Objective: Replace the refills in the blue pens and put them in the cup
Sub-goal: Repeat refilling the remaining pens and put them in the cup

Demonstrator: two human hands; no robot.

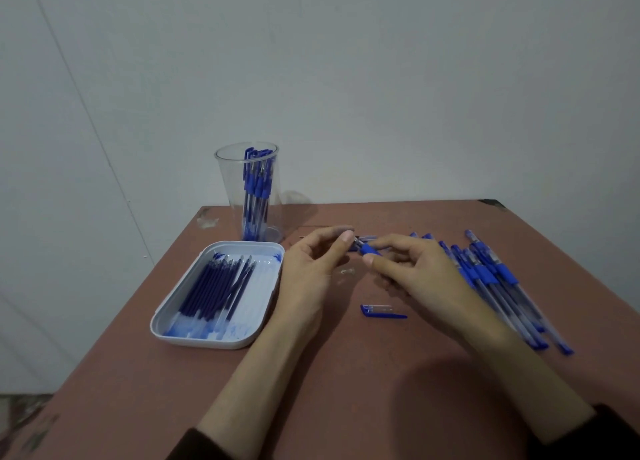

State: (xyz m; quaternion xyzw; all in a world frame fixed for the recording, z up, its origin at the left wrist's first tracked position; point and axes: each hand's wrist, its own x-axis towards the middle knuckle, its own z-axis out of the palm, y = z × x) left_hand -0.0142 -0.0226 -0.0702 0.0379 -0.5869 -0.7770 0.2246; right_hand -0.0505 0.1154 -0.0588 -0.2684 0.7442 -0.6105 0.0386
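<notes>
— Which step?
— Opening a pen, I judge: right grip (pixel 419 269) holds the pen (pixel 370 250), left grip (pixel 311 272) pinches its tip.
— Next?
— A fresh refill (pixel 214 286) from the tray (pixel 221 343) left of the left grip; cup (pixel 228 189) beyond it.

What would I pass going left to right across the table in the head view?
Tray → left hand → pen held by both hands → right hand → pile of pens. The cup stands behind the tray, so it is left out.
</notes>
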